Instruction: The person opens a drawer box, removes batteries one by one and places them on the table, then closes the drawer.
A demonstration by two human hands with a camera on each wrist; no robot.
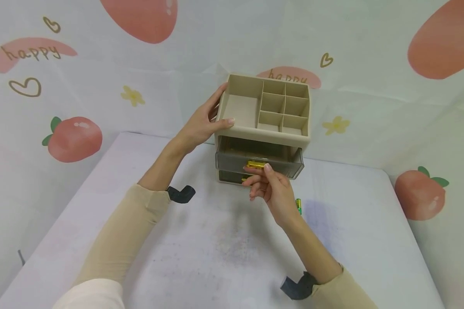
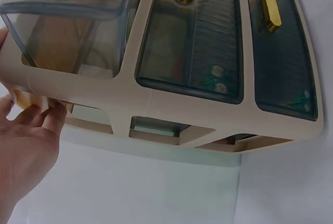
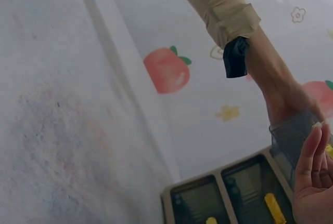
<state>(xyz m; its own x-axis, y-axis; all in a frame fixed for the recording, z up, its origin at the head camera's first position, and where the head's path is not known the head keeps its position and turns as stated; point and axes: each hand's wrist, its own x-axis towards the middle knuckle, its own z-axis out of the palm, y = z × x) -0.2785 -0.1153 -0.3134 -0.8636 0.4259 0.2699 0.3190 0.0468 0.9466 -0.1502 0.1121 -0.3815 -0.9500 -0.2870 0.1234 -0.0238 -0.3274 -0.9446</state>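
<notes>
A beige desktop drawer organizer [image 1: 264,136] with a compartmented top stands toward the back of the table. My left hand [image 1: 201,124] grips its left side, thumb over the top rim and fingers along the outer wall. The smoky clear top drawer [image 1: 232,161] is pulled partway out. With thumb and fingers, my right hand [image 1: 278,191] pinches its gold handle [image 1: 256,165]. Two lower drawers, the middle one [image 2: 169,52] and the bottom one [image 2: 281,63], are closed in the left wrist view. Round shiny ends and green shapes show through their fronts.
A green and gold battery [image 1: 298,206] lies on the white table [image 1: 224,257], partly behind my right wrist. Black wrist mounts [image 1: 181,194] stick out from both sleeves. Behind the organizer hangs a white backdrop [image 1: 185,56] printed with peaches, hearts and flowers.
</notes>
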